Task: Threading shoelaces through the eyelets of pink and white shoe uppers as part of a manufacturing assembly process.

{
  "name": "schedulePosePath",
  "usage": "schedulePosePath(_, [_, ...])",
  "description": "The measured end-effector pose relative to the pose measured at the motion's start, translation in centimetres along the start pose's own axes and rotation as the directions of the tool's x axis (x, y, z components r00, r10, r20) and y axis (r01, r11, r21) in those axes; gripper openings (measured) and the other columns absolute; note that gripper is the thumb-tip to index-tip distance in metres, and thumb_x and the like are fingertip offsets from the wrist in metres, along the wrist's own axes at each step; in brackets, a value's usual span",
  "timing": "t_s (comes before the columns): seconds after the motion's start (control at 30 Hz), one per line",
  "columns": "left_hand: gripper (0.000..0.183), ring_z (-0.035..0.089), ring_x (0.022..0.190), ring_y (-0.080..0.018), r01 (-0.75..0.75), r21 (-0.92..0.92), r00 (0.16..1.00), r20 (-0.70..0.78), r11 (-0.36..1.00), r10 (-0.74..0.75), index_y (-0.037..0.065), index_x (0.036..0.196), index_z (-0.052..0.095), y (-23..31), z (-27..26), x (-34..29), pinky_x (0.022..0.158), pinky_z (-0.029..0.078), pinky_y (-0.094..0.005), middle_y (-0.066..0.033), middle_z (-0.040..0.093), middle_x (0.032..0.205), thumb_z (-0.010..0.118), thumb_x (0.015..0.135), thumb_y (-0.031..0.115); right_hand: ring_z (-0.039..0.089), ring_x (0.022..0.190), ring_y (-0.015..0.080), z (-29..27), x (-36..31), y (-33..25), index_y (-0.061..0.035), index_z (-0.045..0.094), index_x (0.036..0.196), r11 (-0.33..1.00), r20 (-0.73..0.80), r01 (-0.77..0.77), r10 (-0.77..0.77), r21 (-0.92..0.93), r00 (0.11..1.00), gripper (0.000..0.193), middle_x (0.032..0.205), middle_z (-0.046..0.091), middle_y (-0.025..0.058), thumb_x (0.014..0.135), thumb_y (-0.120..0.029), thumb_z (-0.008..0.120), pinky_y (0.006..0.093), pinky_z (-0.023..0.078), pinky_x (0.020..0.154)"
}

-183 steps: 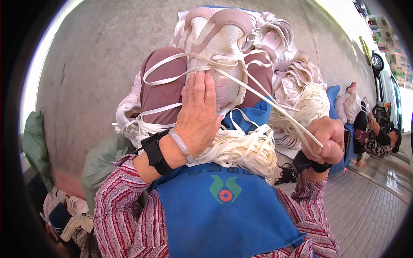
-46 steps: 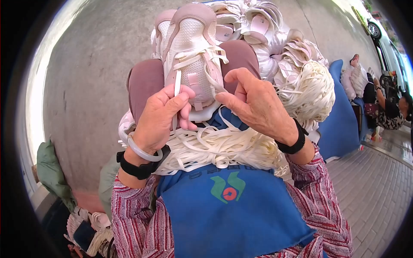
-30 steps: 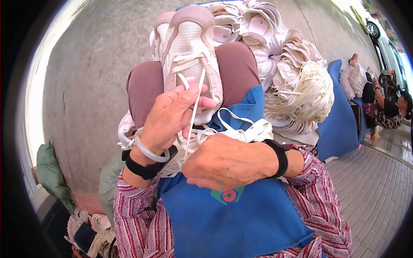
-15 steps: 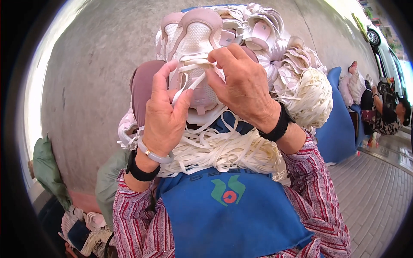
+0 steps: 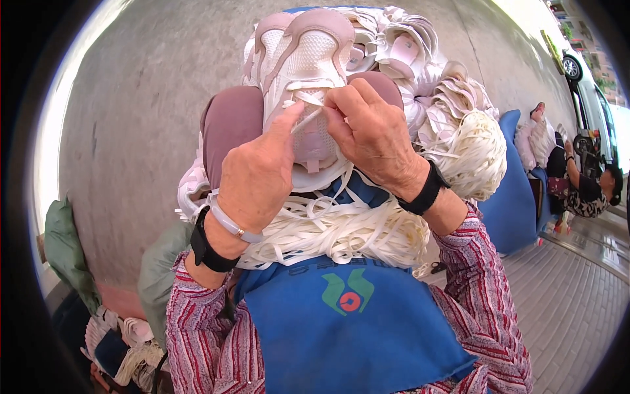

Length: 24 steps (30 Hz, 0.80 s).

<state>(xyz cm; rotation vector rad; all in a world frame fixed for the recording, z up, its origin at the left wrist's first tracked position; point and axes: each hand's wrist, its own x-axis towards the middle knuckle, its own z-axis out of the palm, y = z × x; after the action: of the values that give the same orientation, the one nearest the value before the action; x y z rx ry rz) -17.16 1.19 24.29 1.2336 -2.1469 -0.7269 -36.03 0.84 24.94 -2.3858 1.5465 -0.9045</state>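
Note:
A white and pink shoe upper lies before me between my knees, its tongue side toward me. A flat white shoelace is threaded through its eyelets and stretches between my two hands. My left hand pinches one part of it between thumb and index finger, over the left eyelet row. At the right eyelet row, my right hand has curled fingers closed on the lace, its tip hidden by them. Under my wrists a heap of loose white laces rests on my blue apron.
Stacked shoe uppers fill the far right, beside a thick lace bundle. A blue cloth hangs at the right. Another person sits farther right, near a parked vehicle. Green sacks stand at the left.
My left hand has turned and moved from an open pinch to a closed one on the lace, nearer my right hand. The lace loop has drawn shorter.

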Motion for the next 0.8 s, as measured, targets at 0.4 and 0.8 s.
schedulePosePath(0.4, [0.016,0.062,0.058,-0.034,0.073,-0.132,0.996,-0.031,0.989,-0.078,0.008,0.105,0.057,-0.1,-1.6,0.0,0.053,0.045,-0.0377,-0.0179,0.059,0.065,0.054,0.091,0.003,0.062,0.075,0.0385,2.8,-0.4,0.7,0.0038,0.046,0.101,0.988,0.043,-0.152,0.152,-0.014,0.987,0.025,0.091,0.056,0.021,0.081,-0.006,0.058,0.0425,0.053,0.062])
schedulePosePath(0.8, [0.014,0.059,0.07,-0.044,0.147,-0.05,0.973,0.185,0.988,-0.136,0.006,0.102,0.053,1.1,-0.9,-0.4,0.058,0.044,-0.0479,-0.025,0.058,0.07,0.056,0.094,0.017,0.063,0.075,0.0428,3.1,0.8,1.1,0.0079,0.047,0.095,0.988,0.095,-0.152,0.148,0.036,0.984,0.023,0.091,0.058,0.0274,0.079,-0.003,0.058,0.0451,0.055,0.064])
